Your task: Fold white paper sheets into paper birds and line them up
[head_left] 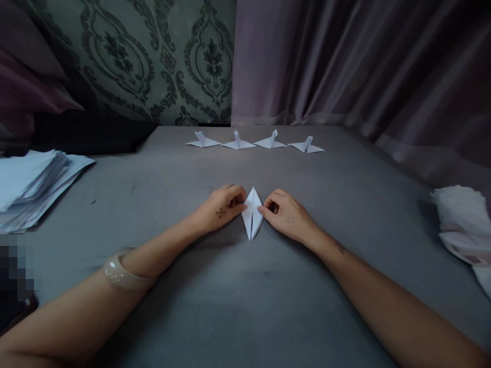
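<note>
Between my two hands is a white folded paper (252, 214), a narrow diamond with a slit down the middle of its lower half. My left hand (226, 207) pinches its left corner between thumb and curled fingers. On the opposite side, my right hand (286, 212) grips the right corner the same way. The diamond's top and bottom points stay uncovered, while its side corners are partly hidden by my fingertips. A pale, glossy bangle (125, 273) circles my left forearm.
Several folded white paper birds (271, 140) stand in a row at the back of the grey table (245, 306). A stack of white paper (34, 184) lies at the left. Crumpled white material (462, 220) is at the right edge. Purple curtains (307, 61) hang behind.
</note>
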The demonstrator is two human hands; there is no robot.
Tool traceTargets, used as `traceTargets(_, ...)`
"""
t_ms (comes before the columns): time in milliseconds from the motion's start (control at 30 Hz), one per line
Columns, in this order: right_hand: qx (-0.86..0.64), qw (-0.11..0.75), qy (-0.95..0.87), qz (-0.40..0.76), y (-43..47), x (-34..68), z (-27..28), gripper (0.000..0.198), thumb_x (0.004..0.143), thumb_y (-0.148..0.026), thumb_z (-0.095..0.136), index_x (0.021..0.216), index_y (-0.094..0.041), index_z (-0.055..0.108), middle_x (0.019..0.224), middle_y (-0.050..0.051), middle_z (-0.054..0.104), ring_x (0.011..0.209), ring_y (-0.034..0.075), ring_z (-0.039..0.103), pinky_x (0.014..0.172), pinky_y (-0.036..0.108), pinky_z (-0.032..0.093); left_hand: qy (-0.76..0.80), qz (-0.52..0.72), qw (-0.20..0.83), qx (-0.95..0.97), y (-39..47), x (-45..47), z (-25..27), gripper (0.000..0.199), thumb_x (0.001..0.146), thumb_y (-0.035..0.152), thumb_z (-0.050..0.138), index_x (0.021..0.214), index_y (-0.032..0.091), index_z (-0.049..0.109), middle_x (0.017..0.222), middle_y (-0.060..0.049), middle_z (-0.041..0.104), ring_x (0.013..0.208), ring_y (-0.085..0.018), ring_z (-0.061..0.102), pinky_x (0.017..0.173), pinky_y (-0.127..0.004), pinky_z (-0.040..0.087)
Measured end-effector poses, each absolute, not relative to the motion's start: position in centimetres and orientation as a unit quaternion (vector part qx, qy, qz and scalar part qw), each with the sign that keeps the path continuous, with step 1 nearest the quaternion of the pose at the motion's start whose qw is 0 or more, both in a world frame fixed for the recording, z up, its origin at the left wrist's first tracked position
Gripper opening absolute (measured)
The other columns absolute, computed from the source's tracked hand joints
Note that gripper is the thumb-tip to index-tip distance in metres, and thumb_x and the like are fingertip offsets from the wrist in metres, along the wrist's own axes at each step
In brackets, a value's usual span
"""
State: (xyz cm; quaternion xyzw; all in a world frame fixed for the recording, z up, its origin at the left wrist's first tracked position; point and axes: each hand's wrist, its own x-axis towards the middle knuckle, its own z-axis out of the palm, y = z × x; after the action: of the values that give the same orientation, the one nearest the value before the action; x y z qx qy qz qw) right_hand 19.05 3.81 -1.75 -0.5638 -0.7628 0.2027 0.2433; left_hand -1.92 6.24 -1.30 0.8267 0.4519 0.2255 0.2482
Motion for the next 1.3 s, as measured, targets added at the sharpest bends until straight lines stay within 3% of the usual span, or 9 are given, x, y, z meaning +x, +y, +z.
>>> traceTargets(267, -0.545, 0.234, -0.784, 0.185, 3.3, 19.1, -1.7, 0.008, 0.086, -0.029, 0.059, 0.09, -0.022, 0.059, 0.092, 0.001, 0.06, 0.072, 0.013, 0.055, 0.065, 0.027, 0.04, 0.299, 0.182, 0.147, 0.925, 5.7, -1.9, -1.6, 0.03, 0.097, 0.019, 0.038, 0.11, 0.016, 0.064, 0.109, -0.011, 0.062, 0.102, -0.02, 0.057, 0.09, -0.034, 0.047)
traceTargets(433, -0.524, 0.187, -0.817, 0.149, 2.8, 18.9, -1.4, 0.023, 0.093, -0.025, 0.046, 0.108, -0.025, 0.063, 0.105, 0.004, 0.062, 0.083, 0.015, 0.059, 0.071, 0.028, 0.04, 0.298, 0.138, 0.088, 0.94, 5.4, -1.8, -1.6, 0.035, 0.097, 0.015, 0.037, 0.125, 0.014, 0.058, 0.115, -0.014, 0.06, 0.106, -0.023, 0.056, 0.091, -0.037, 0.049)
traceTargets(667, -0.531, 0.119, -0.834, 0.091, 2.8, 18.1, -0.7, 0.036, 0.092, -0.02, 0.038, 0.122, -0.024, 0.057, 0.103, 0.005, 0.059, 0.085, 0.017, 0.059, 0.068, 0.028, 0.037, 0.292, 0.158, 0.06, 0.941, 5.7, -1.8, -1.9, 0.034, 0.095, 0.015, 0.038, 0.121, 0.016, 0.061, 0.121, -0.014, 0.06, 0.105, -0.023, 0.057, 0.09, -0.039, 0.05)
traceTargets(900, -0.553, 0.087, -0.824, 0.091, 3.2, 17.8, -0.6, 0.045, 0.088, -0.02, 0.038, 0.132, -0.022, 0.049, 0.104, 0.008, 0.059, 0.084, 0.019, 0.059, 0.065, 0.029, 0.036, 0.252, 0.18, 0.111, 0.944, 5.6, -1.6, -1.7, 0.036, 0.094, 0.012, 0.036, 0.122, 0.01, 0.059, 0.129, -0.016, 0.059, 0.121, -0.025, 0.053, 0.102, -0.04, 0.045)
traceTargets(1033, -0.557, 0.114, -0.813, 0.126, 3.7, 18.0, -1.0, 0.048, 0.086, -0.019, 0.042, 0.133, -0.022, 0.049, 0.106, 0.008, 0.06, 0.087, 0.02, 0.059, 0.069, 0.03, 0.038, 0.265, 0.188, 0.147, 0.934, 5.7, -1.5, -1.9, 0.033, 0.095, 0.013, 0.037, 0.119, 0.013, 0.06, 0.129, -0.015, 0.06, 0.12, -0.024, 0.053, 0.101, -0.039, 0.044)
traceTargets(1167, -0.547, 0.19, -0.787, 0.211, 4.2, 19.0, -1.5, 0.041, 0.084, -0.019, 0.049, 0.124, -0.021, 0.054, 0.098, 0.005, 0.062, 0.079, 0.015, 0.057, 0.071, 0.028, 0.041, 0.349, 0.231, 0.189, 0.888, 6.1, -1.6, -2.4, 0.025, 0.091, 0.027, 0.053, 0.112, 0.015, 0.062, 0.117, -0.013, 0.061, 0.109, -0.024, 0.055, 0.096, -0.041, 0.044)
traceTargets(1300, -0.534, 0.223, -0.769, 0.27, 4.1, 19.7, -2.0, 0.031, 0.085, -0.026, 0.055, 0.115, -0.021, 0.059, 0.096, 0.003, 0.061, 0.068, 0.011, 0.051, 0.068, 0.027, 0.042, 0.446, 0.243, 0.234, 0.829, 6.5, -1.7, -2.7, 0.035, 0.079, 0.038, 0.068, 0.105, 0.015, 0.062, 0.11, -0.013, 0.057, 0.101, -0.026, 0.052, 0.09, -0.043, 0.043)
